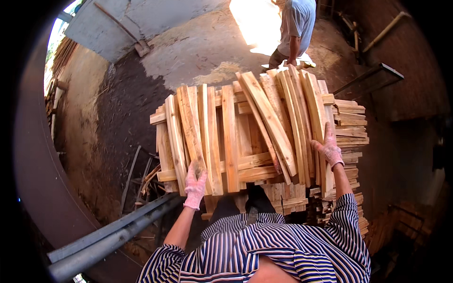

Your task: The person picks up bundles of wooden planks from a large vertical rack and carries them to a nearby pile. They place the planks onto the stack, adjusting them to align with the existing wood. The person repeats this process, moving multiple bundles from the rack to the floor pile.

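A broad stack of pale wooden slats (230, 137) lies in front of me, its top pieces side by side over crosswise ones. My left hand (195, 185), in a pinkish-white knit glove, is closed at the near end of a slat (189, 122) on the left part of the stack. At the stack's right side my right hand (329, 149), gloved alike, lies against the outer slats. Its thumb and fingers are spread, the thumb reaching toward the left. Gaps between the middle slats show the crosswise pieces below.
More slats are piled crosswise (351, 123) at the right. Grey metal rails (113, 236) run along the lower left. Beyond the stack stands another person (297, 30) in a light shirt. A long-handled tool (120, 26) leans on the grey wall. A metal frame (373, 78) juts out at the right.
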Demonstrator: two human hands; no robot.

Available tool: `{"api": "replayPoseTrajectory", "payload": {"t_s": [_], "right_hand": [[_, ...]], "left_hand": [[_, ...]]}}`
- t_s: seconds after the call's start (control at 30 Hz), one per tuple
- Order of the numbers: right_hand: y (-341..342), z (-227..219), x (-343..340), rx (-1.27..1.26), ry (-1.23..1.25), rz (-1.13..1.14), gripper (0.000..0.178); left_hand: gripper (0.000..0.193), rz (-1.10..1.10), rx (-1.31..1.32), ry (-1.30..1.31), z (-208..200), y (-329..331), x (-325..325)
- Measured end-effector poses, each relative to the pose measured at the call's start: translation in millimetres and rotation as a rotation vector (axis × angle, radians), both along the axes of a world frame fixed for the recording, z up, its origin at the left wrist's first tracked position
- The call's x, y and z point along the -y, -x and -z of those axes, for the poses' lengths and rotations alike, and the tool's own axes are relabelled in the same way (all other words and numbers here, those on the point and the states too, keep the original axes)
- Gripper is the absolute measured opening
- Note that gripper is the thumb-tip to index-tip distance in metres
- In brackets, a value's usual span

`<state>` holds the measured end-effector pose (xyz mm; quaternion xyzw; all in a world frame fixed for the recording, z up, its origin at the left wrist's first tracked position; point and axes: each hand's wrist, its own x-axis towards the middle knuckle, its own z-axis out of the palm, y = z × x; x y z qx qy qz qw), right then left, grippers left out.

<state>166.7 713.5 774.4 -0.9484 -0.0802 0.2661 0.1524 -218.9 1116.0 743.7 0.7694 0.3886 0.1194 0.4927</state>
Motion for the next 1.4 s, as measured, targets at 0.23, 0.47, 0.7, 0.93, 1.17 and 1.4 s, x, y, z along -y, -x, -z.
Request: {"api": "replayPoseTrajectory", "payload": {"t_s": [0.23, 0.47, 0.7, 0.93, 1.17, 1.4], "right_hand": [[62.1, 25.1, -77.7, 0.709, -0.116, -0.082, 0.079], [158.6, 97.2, -260.0, 0.1, -0.445, -0.037, 0.109], [210.0, 89.9, -332.2, -0.116, -0.264, 0.046, 0.118], [190.6, 72.2, -304.5, 0.0, -0.424, 0.066, 0.107], [216.3, 25.5, -287.4, -0.785, -1.406, 0.428, 0.097], [186.5, 25.3, -268.7, 0.027, -1.134, 0.221, 0.107]], "left_hand": [[0.087, -0.334, -0.303, -0.124, -21.6, -20.0, -74.4], [0.109, -0.054, -0.695, -0.367, -10.6, -104.5, -61.0], [0.094, -0.041, -0.74, -0.325, -10.9, -85.2, -87.4], [0.095, -0.213, 0.068, 0.279, -33.7, -15.3, -148.2], [0.078, 0.003, 0.235, 0.657, -58.6, -69.8, -44.8], [0.08, 0.228, -0.072, -0.165, 52.9, -88.5, -88.9]]}}
